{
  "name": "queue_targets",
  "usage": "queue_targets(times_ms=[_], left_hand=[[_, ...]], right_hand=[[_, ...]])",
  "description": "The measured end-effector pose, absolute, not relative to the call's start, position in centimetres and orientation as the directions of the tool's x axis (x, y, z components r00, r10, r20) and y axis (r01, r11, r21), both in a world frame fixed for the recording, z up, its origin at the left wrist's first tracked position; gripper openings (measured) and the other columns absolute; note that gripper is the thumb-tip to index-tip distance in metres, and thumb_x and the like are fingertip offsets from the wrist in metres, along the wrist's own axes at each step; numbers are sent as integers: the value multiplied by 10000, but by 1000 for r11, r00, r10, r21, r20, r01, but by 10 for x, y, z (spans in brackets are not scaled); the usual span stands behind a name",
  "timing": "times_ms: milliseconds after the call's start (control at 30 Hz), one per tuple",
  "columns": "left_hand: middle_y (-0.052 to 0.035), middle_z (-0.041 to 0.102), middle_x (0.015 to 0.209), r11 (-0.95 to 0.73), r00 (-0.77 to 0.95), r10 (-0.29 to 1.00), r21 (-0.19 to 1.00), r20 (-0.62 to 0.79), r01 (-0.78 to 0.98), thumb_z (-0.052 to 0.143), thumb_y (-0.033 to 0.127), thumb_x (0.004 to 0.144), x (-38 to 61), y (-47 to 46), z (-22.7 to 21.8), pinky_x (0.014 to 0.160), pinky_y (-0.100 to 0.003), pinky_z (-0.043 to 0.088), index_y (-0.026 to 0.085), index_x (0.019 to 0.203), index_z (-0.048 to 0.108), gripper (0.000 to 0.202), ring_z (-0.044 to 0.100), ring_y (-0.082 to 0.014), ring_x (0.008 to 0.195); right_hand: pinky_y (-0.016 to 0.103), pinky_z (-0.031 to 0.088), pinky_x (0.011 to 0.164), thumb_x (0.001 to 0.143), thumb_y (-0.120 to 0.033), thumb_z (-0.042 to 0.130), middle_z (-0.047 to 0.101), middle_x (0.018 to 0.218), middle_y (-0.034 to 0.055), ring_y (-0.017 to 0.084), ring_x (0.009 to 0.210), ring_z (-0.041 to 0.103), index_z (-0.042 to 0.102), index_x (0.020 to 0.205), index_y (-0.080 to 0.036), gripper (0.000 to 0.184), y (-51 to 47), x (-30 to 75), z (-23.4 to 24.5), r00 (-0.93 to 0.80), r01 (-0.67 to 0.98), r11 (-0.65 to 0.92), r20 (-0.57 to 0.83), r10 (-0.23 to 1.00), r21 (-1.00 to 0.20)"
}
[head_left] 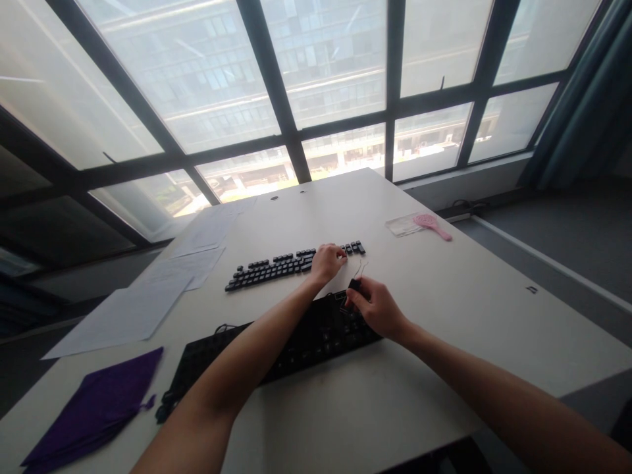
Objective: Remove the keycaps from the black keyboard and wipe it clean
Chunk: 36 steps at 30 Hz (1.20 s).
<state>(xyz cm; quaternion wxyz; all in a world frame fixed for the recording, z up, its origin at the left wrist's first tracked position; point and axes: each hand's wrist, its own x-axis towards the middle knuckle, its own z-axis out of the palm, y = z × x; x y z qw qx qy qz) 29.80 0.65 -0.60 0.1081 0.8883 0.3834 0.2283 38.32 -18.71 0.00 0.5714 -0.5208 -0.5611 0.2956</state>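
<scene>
My left hand (326, 263) reaches over the right part of several rows of loose black keycaps (276, 268). Its fingers are bent and close together among the caps; what they hold, if anything, is hidden. In my right hand (378, 306) is a keycap puller (354, 284), a small black handle with two thin wire prongs pointing up and away. That hand hovers over the right half of a black keyboard (301, 342), which lies at a slant nearer to me. My left forearm hides part of the keyboard.
White paper sheets (123, 319) and a purple cloth pouch (99, 408) lie on the left of the white table (434, 316). A pink hairbrush (432, 225) rests partly on a clear plastic bag (402, 226) at the right. Large windows (336, 59) stand behind the table.
</scene>
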Motion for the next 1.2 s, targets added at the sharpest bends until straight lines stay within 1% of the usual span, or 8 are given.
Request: queue_targets(times_ms=[167,333,567,700,833,967,1067,1200], left_hand=[[-60,712,942,-682,577,732,386,363,621,712,250,809,290,-3,12,943,-345,475,195,905,765,123,631,-224,961],[-44,696,935,-775,665,627,419,407,473,626,200,863,257,-59,28,913,-349,478,204,882,737,113,624,-211,937],[-50,640,944,-762,711,639,367,293,534,606,178,879,228,-125,3,768,-310,482,211,911,680,87,590,-212,896],[-47,635,982,-739,685,664,396,298,544,617,166,863,226,-125,-3,780,-305,482,233,950,679,126,590,-220,949],[-53,652,964,-724,653,675,479,343,497,577,150,869,225,-123,-2,807,-314,480,217,924,690,142,592,-220,939],[-39,664,881,-712,682,639,609,355,349,557,135,868,224,-124,2,761,-277,471,179,898,683,136,606,-179,833],[-31,666,861,-695,726,601,668,334,267,598,227,884,222,-125,6,728,-268,465,164,954,683,127,603,-167,786],[-39,670,925,-695,764,564,680,314,234,756,336,792,222,-125,6,728,-280,472,171,1082,675,343,600,-177,793]], right_hand=[[281,454,617,900,-291,575,684,722,22,167,641,607,586,809,-187,138,-181,402,5,166,210,292,329,930,-933],[271,441,613,892,-266,574,668,700,6,162,644,591,599,781,-185,140,-180,407,4,42,294,295,320,946,-909],[256,409,609,887,-206,566,659,709,-7,157,650,547,654,804,-184,122,-188,401,5,-173,436,364,321,931,-823],[277,433,682,906,-193,544,698,816,31,184,729,596,684,841,-205,154,-195,399,10,-281,513,451,353,892,-730],[284,428,686,910,-181,522,696,811,53,196,730,609,673,818,-209,179,-198,394,8,-244,641,435,370,896,-633],[272,434,662,892,-188,544,705,786,32,193,724,614,673,825,-191,146,-193,392,1,-75,558,329,348,934,-762],[264,432,619,871,-200,561,689,737,25,186,695,601,661,776,-168,142,-186,396,-4,32,461,248,296,955,-852],[255,409,526,883,-269,566,639,637,10,159,569,562,618,717,-164,203,-181,402,-6,116,354,178,232,966,-918]])
